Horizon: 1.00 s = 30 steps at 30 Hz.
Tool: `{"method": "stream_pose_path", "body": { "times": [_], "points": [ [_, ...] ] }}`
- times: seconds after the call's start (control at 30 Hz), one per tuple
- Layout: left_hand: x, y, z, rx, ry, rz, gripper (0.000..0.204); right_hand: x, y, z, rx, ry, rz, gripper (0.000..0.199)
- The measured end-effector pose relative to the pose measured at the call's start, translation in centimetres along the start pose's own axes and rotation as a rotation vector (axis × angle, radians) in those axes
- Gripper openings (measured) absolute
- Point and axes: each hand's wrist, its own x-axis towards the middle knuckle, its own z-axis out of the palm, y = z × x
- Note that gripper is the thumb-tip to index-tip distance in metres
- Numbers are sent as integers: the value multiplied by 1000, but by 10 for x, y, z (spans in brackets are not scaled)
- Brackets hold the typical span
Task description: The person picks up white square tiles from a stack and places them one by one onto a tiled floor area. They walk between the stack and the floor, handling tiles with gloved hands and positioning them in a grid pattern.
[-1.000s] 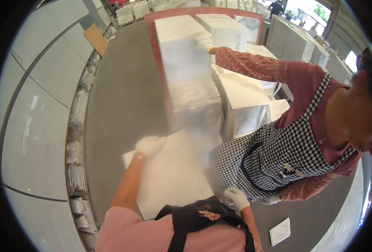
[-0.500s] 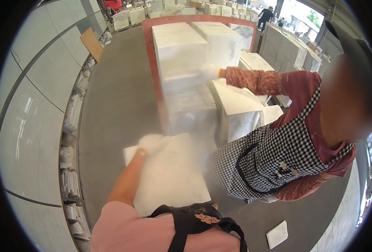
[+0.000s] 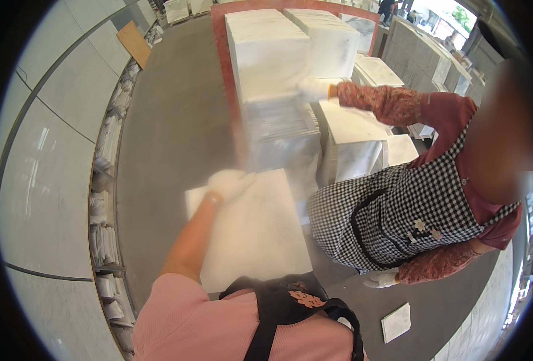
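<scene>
In front of my body a square white marble slab (image 3: 254,228) is tilted toward me, its near edge against my dark apron. My left hand (image 3: 229,184), in a white glove, is closed over the slab's far edge near its left corner. My right hand does not show. Opposite me on the right, a person in a checked apron (image 3: 392,216) has one blurred, gloved hand (image 3: 315,90) at a stack of white marble slabs (image 3: 272,66). The person's other gloved hand (image 3: 379,280) hangs low beside the apron.
A red frame (image 3: 233,96) borders the slab stacks. More pale slabs (image 3: 353,129) stand behind the person's arm. A small white tile (image 3: 396,323) lies on the grey floor. Along the left runs a panelled wall (image 3: 44,174) with shelved offcuts (image 3: 103,243); a wooden board (image 3: 133,45) leans there.
The view has tipped downward, so the scene sits higher in the picture. My left hand stays on the slab's edge. The person's blurred hand remains by the stack.
</scene>
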Motion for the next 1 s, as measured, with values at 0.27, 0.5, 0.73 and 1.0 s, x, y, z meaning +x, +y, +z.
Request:
{"method": "stream_pose_path", "body": {
  "times": [0.27,0.5,0.73,1.0],
  "points": [
    [-13,-25,1,2,-14,-119,61,36,2,-47,-174,-235,30,34],
    [-46,-65,0,-12,17,-255,61,80,-11,-52,-206,-289,-10,39],
    [-52,-95,1,-64,30,-428,63,141,-32,-88,129,-137,143,31],
    [-58,-135,-7,-45,84,-534,65,173,-89,-116,202,-181,198,30]
  ]
}}
